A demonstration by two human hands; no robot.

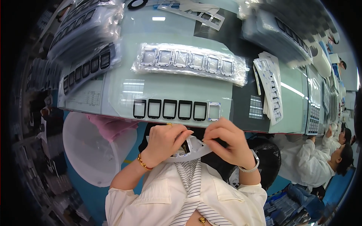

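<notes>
My left hand (163,140) is closed on a white strip with cut-out windows (194,152), which curves below the table's front edge. Thumb and fingers of my right hand (227,142) pinch the same strip at its other end. Just beyond my hands, a row of several black rectangular frames (169,109) lies along the front of the table. At the row's right end, near my right fingers, lies a frame with a white and blue face (214,111). Farther back is a clear plastic-wrapped strip of frames (188,60).
White cut-out strips (270,88) lie stacked on the right. Plastic-wrapped stacks stand at the back left (86,32) and back right (277,35). A translucent bin (90,158) with a pink cloth (113,126) stands left below the table. Other people in white (313,160) sit at the right.
</notes>
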